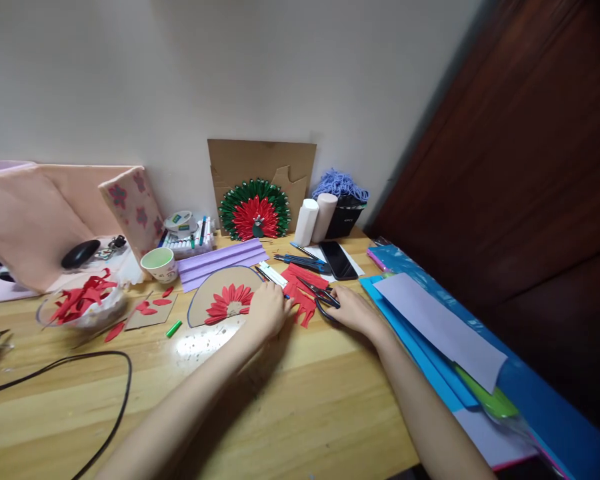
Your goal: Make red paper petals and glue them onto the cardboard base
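My right hand is closed on the dark handles of a pair of scissors, whose blades point up and left over red paper scraps. Just left of those scraps, my left hand is curled with its fingertips down. A small blue bit shows at its fingertips, but what they grip is hidden. Partly behind that hand lies a cardboard half-round with a blue edge, carrying a fan of red petals.
A peacock-like red and green piece leans on cardboard at the wall. Nearby are a phone, utility knives, purple folded paper, a paper cup, a bowl of red scraps, a black cable and stacked coloured sheets.
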`<state>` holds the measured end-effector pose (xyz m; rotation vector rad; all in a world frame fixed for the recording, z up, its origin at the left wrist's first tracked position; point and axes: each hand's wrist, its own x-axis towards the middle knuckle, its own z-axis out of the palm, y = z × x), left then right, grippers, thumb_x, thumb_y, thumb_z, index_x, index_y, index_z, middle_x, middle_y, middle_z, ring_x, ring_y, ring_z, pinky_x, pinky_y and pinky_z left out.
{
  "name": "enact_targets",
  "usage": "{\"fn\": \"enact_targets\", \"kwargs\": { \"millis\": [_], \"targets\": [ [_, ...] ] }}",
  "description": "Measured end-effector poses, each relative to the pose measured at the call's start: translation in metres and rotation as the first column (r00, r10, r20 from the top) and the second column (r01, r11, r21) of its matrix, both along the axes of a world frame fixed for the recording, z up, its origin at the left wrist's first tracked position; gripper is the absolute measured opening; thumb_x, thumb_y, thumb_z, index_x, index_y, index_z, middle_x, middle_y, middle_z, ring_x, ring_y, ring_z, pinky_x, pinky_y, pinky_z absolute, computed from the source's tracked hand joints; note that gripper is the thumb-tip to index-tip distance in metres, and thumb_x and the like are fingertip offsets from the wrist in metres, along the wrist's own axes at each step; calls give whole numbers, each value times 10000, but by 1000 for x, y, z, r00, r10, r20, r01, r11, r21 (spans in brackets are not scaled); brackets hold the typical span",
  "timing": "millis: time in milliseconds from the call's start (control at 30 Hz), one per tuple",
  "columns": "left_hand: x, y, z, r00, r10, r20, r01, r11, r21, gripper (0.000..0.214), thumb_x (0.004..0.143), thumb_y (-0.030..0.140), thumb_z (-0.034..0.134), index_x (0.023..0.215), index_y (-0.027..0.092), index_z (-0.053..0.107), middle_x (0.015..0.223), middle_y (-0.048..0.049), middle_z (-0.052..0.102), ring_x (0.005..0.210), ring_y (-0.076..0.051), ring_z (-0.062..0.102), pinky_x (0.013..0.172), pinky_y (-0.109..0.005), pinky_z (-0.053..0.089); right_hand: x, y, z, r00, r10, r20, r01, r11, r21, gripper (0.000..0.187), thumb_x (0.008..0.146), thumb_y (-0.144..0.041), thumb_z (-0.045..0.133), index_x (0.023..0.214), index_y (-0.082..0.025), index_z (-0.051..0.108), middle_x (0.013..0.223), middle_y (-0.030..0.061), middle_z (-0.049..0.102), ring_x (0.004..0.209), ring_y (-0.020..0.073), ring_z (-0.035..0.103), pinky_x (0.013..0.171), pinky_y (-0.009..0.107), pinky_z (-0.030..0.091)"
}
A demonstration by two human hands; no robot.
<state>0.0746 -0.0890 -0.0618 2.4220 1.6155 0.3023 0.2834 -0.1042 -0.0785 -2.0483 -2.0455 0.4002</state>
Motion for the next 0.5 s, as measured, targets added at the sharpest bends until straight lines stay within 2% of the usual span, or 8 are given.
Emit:
{"fn": "enact_targets", "kwargs": {
  "millis": [100, 200, 233, 300, 367, 400, 433, 500],
  "targets": [
    [19, 13, -15, 996, 78, 36, -76, 996, -44, 271, 832, 270, 545, 990, 51, 567, 973, -229, 628, 941, -339, 581, 775, -406, 421, 4, -2, 6, 996, -47, -69, 51, 997, 58, 88, 689, -251, 549, 721, -196, 488, 750, 38, 606, 685, 173, 554, 568, 246, 319],
    [16, 21, -21, 990, 79, 115, -68, 993, -101, 192, 825, 223, 542, 950, 83, 585, 918, -188, 658, 865, -300, 615, 719, -364, 428, 4, -2, 6, 937, -88, -338, 140, 982, 130, 111, 733, -300, 549, 738, -205, 491, 707, 12, 598, 624, 155, 548, 547, 243, 349],
    [13, 23, -20, 987, 57, 151, -39, 993, -114, 159, 838, 227, 523, 905, 105, 599, 903, -163, 664, 855, -278, 617, 716, -346, 428, 2, -1, 4, 877, -96, -470, 176, 976, 129, 149, 753, -340, 550, 746, -207, 484, 691, 5, 595, 595, 147, 547, 527, 240, 359],
    [8, 27, -12, 974, 0, 227, 30, 991, -128, 187, 867, 264, 485, 815, 140, 614, 881, -115, 666, 847, -233, 612, 721, -309, 429, -4, 2, 0, 690, -101, -717, 234, 968, 89, 259, 740, -431, 598, 753, -208, 467, 700, 5, 607, 535, 127, 542, 483, 232, 382],
    [3, 29, 1, 953, -59, 297, 101, 987, -128, 254, 888, 318, 452, 782, 158, 618, 871, -79, 657, 850, -200, 600, 736, -282, 431, -11, 5, -2, 492, -92, -866, 257, 965, 44, 389, 636, -486, 706, 742, -201, 462, 760, 19, 632, 500, 105, 538, 463, 230, 419],
    [1, 30, 9, 933, -92, 349, 147, 980, -134, 273, 892, 344, 443, 791, 163, 621, 875, -67, 652, 861, -191, 594, 751, -276, 433, -15, 6, -2, 418, -89, -904, 260, 965, 26, 446, 563, -485, 762, 730, -196, 465, 777, 22, 637, 489, 94, 534, 460, 228, 436],
    [-1, 30, 15, 898, -130, 420, 210, 966, -149, 288, 892, 365, 439, 797, 166, 624, 879, -57, 649, 871, -185, 589, 767, -274, 435, -19, 7, -2, 362, -90, -928, 256, 967, 6, 488, 498, -469, 804, 716, -192, 467, 769, 16, 637, 476, 84, 528, 455, 223, 446],
    [-5, 29, 26, 766, -165, 622, 370, 903, -216, 290, 884, 375, 449, 814, 159, 629, 875, -53, 648, 865, -181, 586, 788, -287, 437, -26, 6, 0, 278, -112, -954, 219, 974, -50, 525, 417, -416, 851, 689, -186, 465, 683, -19, 612, 437, 68, 507, 425, 203, 438]
  ]
}}
